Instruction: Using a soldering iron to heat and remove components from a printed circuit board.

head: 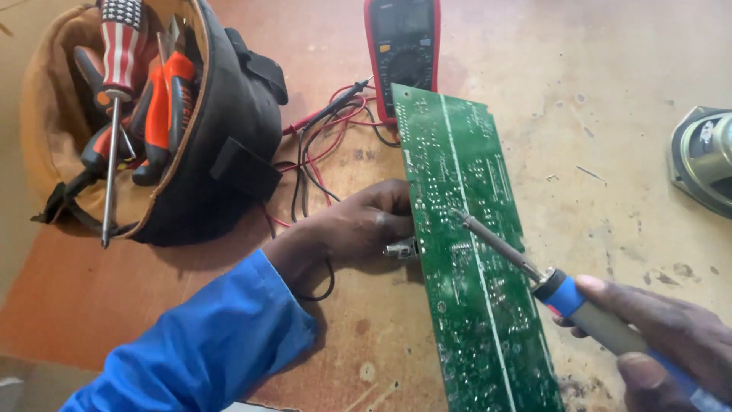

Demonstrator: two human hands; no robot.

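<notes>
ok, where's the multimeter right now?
Head view, top centre: the red multimeter lies on the table, just beyond the green circuit board's far end, right of the tool bag.

Worn wooden workbench [625,76], its brown surface scuffed, stained and pale in patches. On it lie a long green circuit board [473,259] running from the centre toward the near edge, a red multimeter [402,46] at the far edge just behind the board, and red and black test leads [320,145] tangled between them. An open tool bag [175,130] with screwdrivers and pliers rests at far left, and a speaker [705,156] sits at the right edge.
</notes>
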